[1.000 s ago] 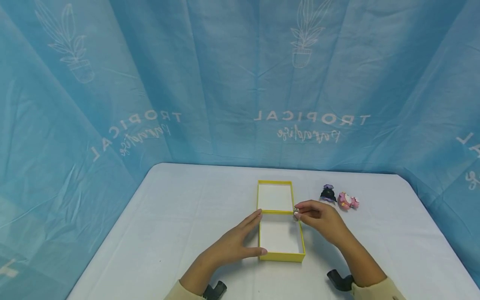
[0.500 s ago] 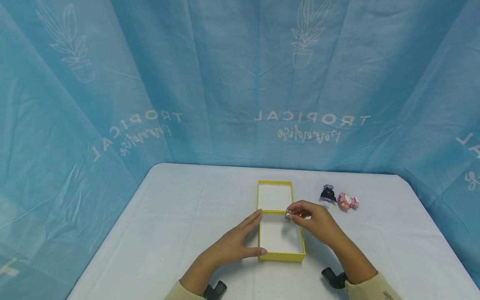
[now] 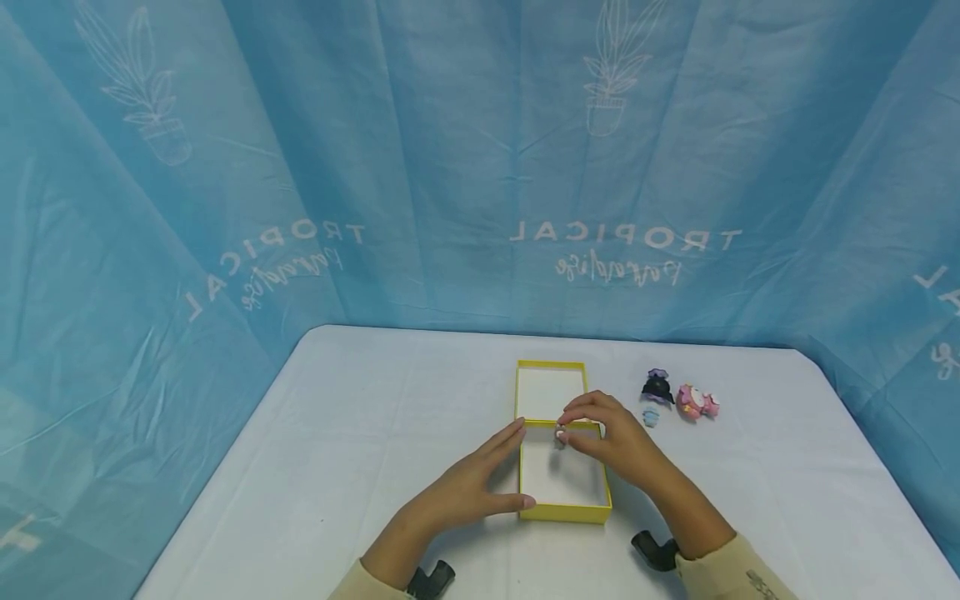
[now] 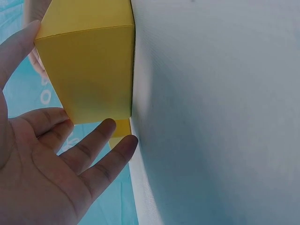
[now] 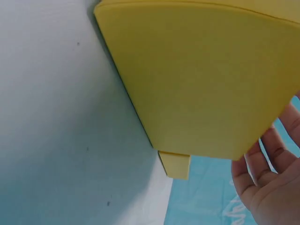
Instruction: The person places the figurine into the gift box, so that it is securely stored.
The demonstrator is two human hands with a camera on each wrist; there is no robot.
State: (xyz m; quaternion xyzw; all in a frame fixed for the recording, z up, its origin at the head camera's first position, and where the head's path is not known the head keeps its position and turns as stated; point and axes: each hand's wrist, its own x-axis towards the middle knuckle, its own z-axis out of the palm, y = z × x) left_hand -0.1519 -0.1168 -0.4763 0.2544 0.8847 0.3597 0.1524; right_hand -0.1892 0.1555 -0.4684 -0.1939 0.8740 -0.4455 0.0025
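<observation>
An open yellow box [image 3: 566, 514] with a white inside stands on the table. My right hand [image 3: 626, 442] pinches a small grey figurine [image 3: 560, 437] between thumb and fingertips, over the far part of the box. In the right wrist view, the box wall [image 5: 197, 79] hides the figurine and part of that hand. My left hand [image 3: 468, 492] is spread along the left side of the box, thumb near the front corner and index fingertip at the far corner. The left wrist view shows its straight fingers around the yellow side wall [image 4: 84, 70].
Just behind the box lies a shallow yellow-rimmed lid [image 3: 551, 392], white inside up. To the right sit a black and purple figurine [image 3: 657, 388], a pink figurine [image 3: 697, 402] and a small light-blue figurine [image 3: 650, 417]. A blue printed curtain [image 3: 450, 167] surrounds the white table [image 3: 375, 400].
My right hand has carried the grey figurine leftward from the box's right edge to above its inside. The light-blue figurine, hidden before, now shows. My left hand stays put.
</observation>
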